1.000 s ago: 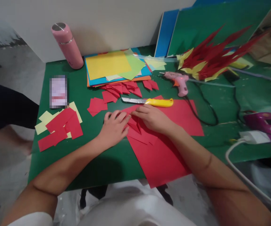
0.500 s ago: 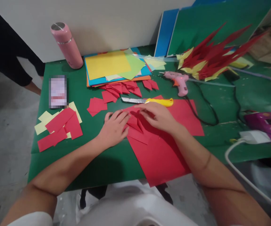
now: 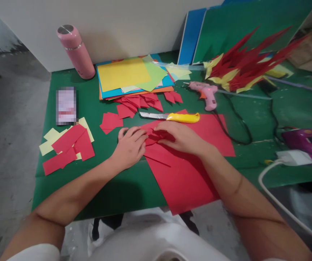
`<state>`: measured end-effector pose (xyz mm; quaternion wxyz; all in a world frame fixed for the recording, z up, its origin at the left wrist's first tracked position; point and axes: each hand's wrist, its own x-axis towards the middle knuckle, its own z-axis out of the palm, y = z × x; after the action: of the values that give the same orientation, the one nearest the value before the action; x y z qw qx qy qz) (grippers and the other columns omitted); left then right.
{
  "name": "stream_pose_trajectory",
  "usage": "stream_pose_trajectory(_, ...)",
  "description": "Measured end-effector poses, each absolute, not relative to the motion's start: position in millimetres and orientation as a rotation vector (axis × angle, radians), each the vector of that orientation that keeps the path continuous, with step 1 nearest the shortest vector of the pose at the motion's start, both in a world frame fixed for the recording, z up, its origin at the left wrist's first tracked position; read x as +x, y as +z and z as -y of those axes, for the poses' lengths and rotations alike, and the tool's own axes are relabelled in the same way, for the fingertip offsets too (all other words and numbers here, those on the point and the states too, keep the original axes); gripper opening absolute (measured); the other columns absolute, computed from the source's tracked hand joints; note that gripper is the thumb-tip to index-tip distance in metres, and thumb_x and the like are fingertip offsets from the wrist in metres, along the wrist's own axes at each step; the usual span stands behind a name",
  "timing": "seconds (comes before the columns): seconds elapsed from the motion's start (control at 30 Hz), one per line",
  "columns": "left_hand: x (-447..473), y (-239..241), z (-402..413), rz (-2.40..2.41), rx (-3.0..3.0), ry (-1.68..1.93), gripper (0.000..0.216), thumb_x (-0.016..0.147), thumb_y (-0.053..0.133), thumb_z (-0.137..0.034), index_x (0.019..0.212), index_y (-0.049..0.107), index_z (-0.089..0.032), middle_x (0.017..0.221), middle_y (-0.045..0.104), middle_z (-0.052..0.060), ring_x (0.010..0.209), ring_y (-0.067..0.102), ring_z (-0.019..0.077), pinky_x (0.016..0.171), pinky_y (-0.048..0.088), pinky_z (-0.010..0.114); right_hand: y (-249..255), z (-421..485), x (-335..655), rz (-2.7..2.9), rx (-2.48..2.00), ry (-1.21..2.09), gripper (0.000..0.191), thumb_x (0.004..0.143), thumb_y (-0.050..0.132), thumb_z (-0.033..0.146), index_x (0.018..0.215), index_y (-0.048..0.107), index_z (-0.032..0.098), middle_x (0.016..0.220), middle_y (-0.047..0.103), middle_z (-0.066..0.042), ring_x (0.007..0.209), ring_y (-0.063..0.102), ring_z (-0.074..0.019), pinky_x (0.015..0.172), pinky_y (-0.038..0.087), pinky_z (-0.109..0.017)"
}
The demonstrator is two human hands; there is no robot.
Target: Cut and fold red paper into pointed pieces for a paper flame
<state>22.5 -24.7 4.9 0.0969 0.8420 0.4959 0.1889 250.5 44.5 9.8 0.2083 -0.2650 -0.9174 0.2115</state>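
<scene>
A small folded piece of red paper (image 3: 152,138) lies between my hands, above a large red sheet (image 3: 188,181). My left hand (image 3: 130,146) is closed on its left side, fingers bent over the edge. From the right, my right hand (image 3: 177,136) grips the same piece with curled fingers, which partly hide it. A narrow red strip (image 3: 157,157) rests on the sheet just below. Beyond my right hand lies a utility knife (image 3: 183,117) with a yellow handle, its blade out and pointing left.
Red folded pieces (image 3: 136,103) lie before a stack of coloured paper (image 3: 126,76). At left are red and yellow scraps (image 3: 66,145), a blurred-out phone (image 3: 66,105) and a pink bottle (image 3: 77,54). A corded pink glue gun (image 3: 206,93) lies near a red-and-yellow paper flame shape (image 3: 245,65).
My right hand has lowered slightly and closed in on the folded red piece, whose shape has shifted. The person's legs at the far left have gone out of view.
</scene>
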Motion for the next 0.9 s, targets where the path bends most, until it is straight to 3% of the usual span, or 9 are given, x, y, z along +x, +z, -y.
stream_pose_trajectory(0.17, 18.1, 2.6, 22.0, -1.393, 2.495, 0.546, 0.042, 0.087, 0.042, -0.005, 0.113, 0.069, -0.023, 0.122, 0.072, 0.003, 0.125, 0.055, 0.0234, 0.107, 0.032, 0.047, 11.5, -45.4, 250.9, 2.595, -0.723, 0.486, 0.017, 0.094, 0.050, 0.019, 0.108, 0.061, 0.021, 0.105, 0.073, -0.010, 0.096, 0.068, -0.0243, 0.083, 0.055, -0.038)
stream_pose_trajectory(0.37, 17.2, 4.2, 19.4, -1.397, 2.469, 0.564, 0.042, 0.085, 0.041, -0.003, 0.108, 0.070, -0.022, 0.116, 0.074, 0.003, 0.121, 0.059, 0.0224, 0.106, 0.035, 0.046, 6.4, -46.2, 248.0, 2.618, -0.689, 0.340, 0.025, 0.094, 0.039, 0.011, 0.101, 0.061, 0.020, 0.101, 0.072, -0.010, 0.092, 0.067, -0.0227, 0.079, 0.054, -0.036)
stream_pose_trajectory(0.6, 18.1, 5.2, 20.5, -1.391, 2.430, 0.553, 0.043, 0.083, 0.040, -0.001, 0.111, 0.068, -0.020, 0.129, 0.069, 0.003, 0.135, 0.051, 0.0236, 0.112, 0.029, 0.048, 1.7, -49.8, 246.7, 2.639, -0.702, 0.212, 0.030, 0.097, 0.036, 0.012, 0.099, 0.065, 0.019, 0.092, 0.074, -0.008, 0.083, 0.068, -0.0218, 0.074, 0.053, -0.035)
stream_pose_trajectory(0.77, 18.5, 1.8, 19.6, -1.431, 2.368, 0.616, 0.048, 0.085, 0.034, 0.000, 0.119, 0.064, -0.018, 0.130, 0.068, 0.007, 0.134, 0.052, 0.0227, 0.106, 0.035, 0.044, 3.8, -51.1, 249.8, 2.679, -0.586, 0.204, 0.035, 0.097, 0.035, 0.010, 0.094, 0.069, 0.019, 0.097, 0.075, -0.008, 0.091, 0.069, -0.0206, 0.079, 0.055, -0.034)
stream_pose_trajectory(0.9, 17.5, 1.4, 19.3, -1.426, 2.372, 0.624, 0.046, 0.084, 0.036, 0.002, 0.110, 0.067, -0.020, 0.131, 0.067, 0.006, 0.138, 0.048, 0.0237, 0.106, 0.034, 0.045, -0.1, -52.7, 250.2, 2.614, -0.551, 0.203, 0.037, 0.099, 0.036, 0.012, 0.089, 0.071, 0.021, 0.101, 0.073, -0.008, 0.095, 0.067, -0.0193, 0.082, 0.054, -0.033)
